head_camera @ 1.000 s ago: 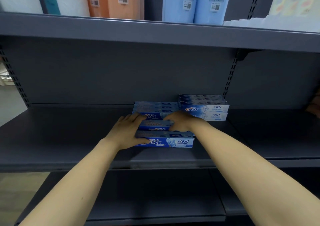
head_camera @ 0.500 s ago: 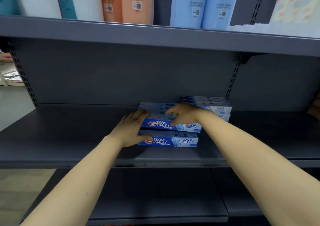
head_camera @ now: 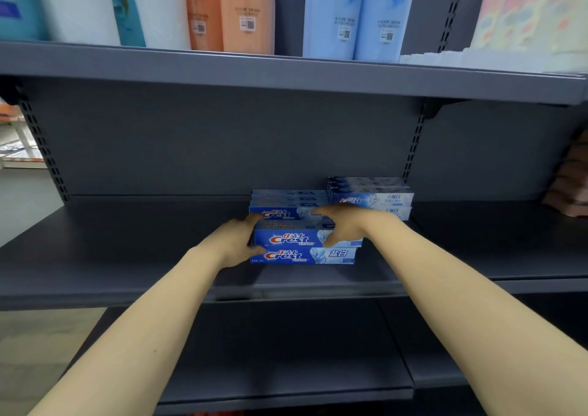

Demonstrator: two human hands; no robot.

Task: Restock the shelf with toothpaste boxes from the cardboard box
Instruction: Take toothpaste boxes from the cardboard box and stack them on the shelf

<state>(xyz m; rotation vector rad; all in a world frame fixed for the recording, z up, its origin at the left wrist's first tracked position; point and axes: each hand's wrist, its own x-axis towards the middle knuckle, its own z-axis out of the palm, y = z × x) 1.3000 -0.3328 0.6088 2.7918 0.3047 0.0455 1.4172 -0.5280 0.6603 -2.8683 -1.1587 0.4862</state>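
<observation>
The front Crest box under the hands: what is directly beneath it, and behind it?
Beneath the upper front box lies a second Crest box, flat on the shelf. Behind sits another blue stack. The right hand covers the upper box's right end, hiding the alignment there.

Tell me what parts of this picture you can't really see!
- Cardboard box: nowhere in the head view.
- Upper front toothpaste box: its right end is covered by the right hand.
- Back stack of toothpaste boxes: the lower front hides behind that hand and wrist.
- Tall packs on the upper shelf: tops cut off, labels too small.
- Brown thing: cut off at the right edge, blurred.
</observation>
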